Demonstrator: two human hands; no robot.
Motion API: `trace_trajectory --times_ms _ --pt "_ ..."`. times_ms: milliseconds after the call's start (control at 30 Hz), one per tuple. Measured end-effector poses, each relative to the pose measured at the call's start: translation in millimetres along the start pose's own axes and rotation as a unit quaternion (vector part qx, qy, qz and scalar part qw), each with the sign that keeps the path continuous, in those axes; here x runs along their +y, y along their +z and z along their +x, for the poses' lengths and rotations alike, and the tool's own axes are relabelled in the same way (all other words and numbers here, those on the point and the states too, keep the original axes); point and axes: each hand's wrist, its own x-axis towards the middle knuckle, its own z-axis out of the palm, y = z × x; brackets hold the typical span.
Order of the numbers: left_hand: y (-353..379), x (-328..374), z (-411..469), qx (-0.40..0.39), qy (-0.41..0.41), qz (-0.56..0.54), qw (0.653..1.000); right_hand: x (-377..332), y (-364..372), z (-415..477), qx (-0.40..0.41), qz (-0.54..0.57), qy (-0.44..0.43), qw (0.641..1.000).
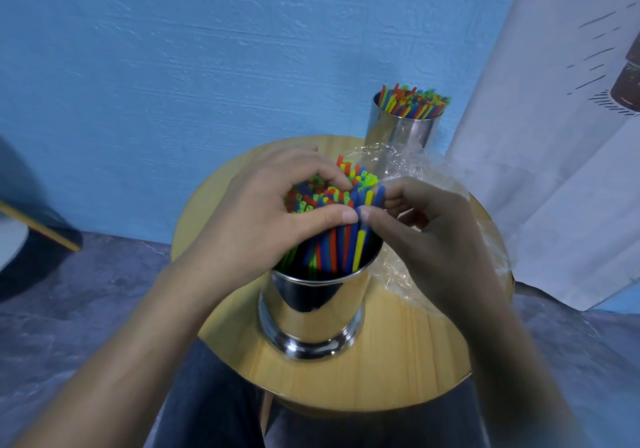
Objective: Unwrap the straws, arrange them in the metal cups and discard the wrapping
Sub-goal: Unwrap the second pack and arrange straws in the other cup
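Head view
Table: a round wooden table (398, 361) stands in front of the person and carries everything for the task.
Near metal cup: the near metal cup (311, 312) is shiny and upright at the near middle of the table, resting on a wider foot.
Near straws: the near straws (341, 243), a thick bunch of red, blue, yellow and green, stand in the near metal cup. Their tops fan out well above its rim.
Left hand: the left hand (263, 201) comes in from the left and curls round the tops of the near straws. The thumb lies along the near side and the fingers arch over the far side.
Right hand: the right hand (436, 236) comes in from the right. Its thumb and bent fingers pinch a few blue and yellow straws at the right edge of the bunch. The two thumb tips almost meet.
Wrapping: the wrapping (433, 170) is clear, crumpled plastic on the right part of the table, behind and under the right hand. Whether that hand touches it cannot be told.
Far metal cup: the far metal cup (401, 135) stands upright at the far right edge of the table, just behind the wrapping.
Far straws: the far straws (412, 102) fill that cup, with only their tips above the rim.
Wall: a blue textured wall (207, 66) lies beyond the table.
Cloth: a white printed cloth (554, 135) hangs at the right.
Floor: a grey mottled floor (69, 326) surrounds the table.
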Motion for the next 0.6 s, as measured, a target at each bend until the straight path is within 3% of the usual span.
trace_trajectory --times_ms 600 --pt "-4.2 -5.0 0.6 0.015 0.01 -0.029 0.999 -1.8 -0.2 -1.2 0.011 0.029 -0.011 0.999"
